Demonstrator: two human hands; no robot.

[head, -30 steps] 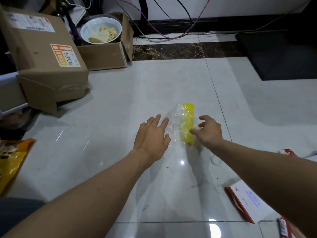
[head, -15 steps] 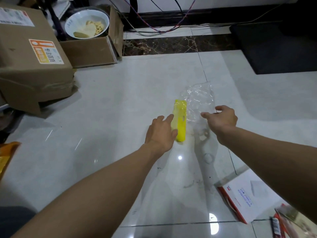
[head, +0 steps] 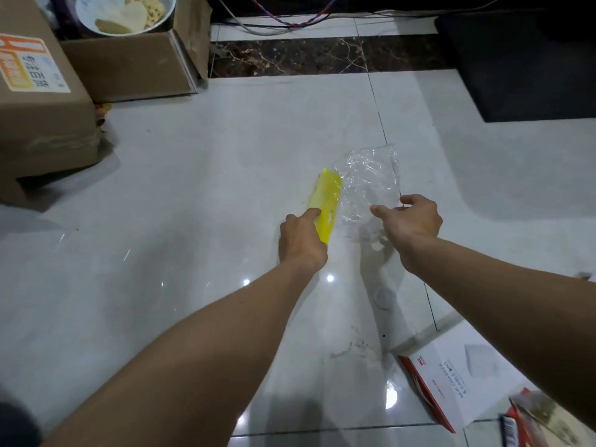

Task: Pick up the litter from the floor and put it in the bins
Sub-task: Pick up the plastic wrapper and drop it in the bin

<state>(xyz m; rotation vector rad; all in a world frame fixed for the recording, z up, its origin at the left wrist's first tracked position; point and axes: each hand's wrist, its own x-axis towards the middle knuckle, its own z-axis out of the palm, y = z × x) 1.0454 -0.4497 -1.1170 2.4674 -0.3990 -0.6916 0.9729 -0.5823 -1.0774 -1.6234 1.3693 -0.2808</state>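
Observation:
A clear plastic bag (head: 369, 182) with a yellow header strip (head: 325, 204) is spread between my hands just above the pale floor tiles. My left hand (head: 301, 241) pinches the near end of the yellow strip. My right hand (head: 411, 217) grips the near edge of the clear part, thumb and fingers curled on it. An open cardboard box (head: 129, 64) at the back left holds a white bowl (head: 125, 12) of food scraps.
A big taped cardboard box (head: 38, 104) stands at the left edge. A white and red charger box (head: 451, 372) and a wrapper (head: 535, 421) lie at the bottom right. A dark mat (head: 529, 62) covers the back right; cables (head: 290, 22) run along the wall.
The bag was flipped over: the clear part swung from left of the yellow strip to its right. My left hand closed on the strip, and my right hand took the clear edge.

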